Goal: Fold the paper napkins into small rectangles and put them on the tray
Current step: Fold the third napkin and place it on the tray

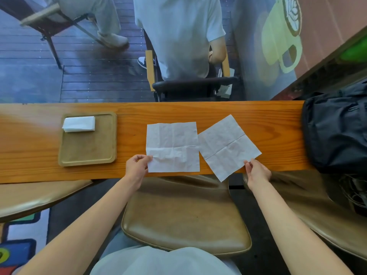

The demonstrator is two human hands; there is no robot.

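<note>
Two unfolded white paper napkins lie side by side on the wooden counter [258, 114]. The left napkin [172, 146] lies square to the counter edge, and my left hand [137, 167] pinches its near left edge. The right napkin [228, 146] is turned diagonally, with its near corner hanging past the counter edge. My right hand [257, 171] pinches that napkin's near right edge. A tan square tray [88, 153] sits to the left, holding a folded napkin stack [79, 124] in its far left corner.
A black backpack [335, 132] sits on the counter's right end. Beyond the glass behind the counter a person sits in a chair [190, 86]. Brown cushioned seats [184, 215] stand below the near edge.
</note>
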